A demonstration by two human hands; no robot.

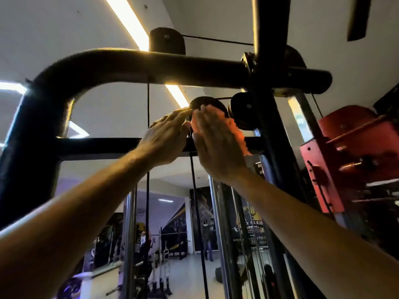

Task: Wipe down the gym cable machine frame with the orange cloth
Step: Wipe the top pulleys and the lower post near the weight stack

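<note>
I look up at the black frame [90, 67] of the cable machine, with its curved top tube and a flat crossbar [97, 146] below. Both my arms reach up to a black pulley [199, 103] above the crossbar. My right hand [216, 145], fingers straight, presses the orange cloth [243, 141] against the pulley; only the cloth's edge shows past the palm. My left hand [167, 137] lies flat with straight fingers on the pulley's left side, next to the right hand.
A second pulley [243, 113] sits right of the hands by the black upright [272, 134]. Cables [195, 190] and chrome guide rods [218, 223] hang below the crossbar. A red machine [354, 152] stands at right. Gym equipment fills the background.
</note>
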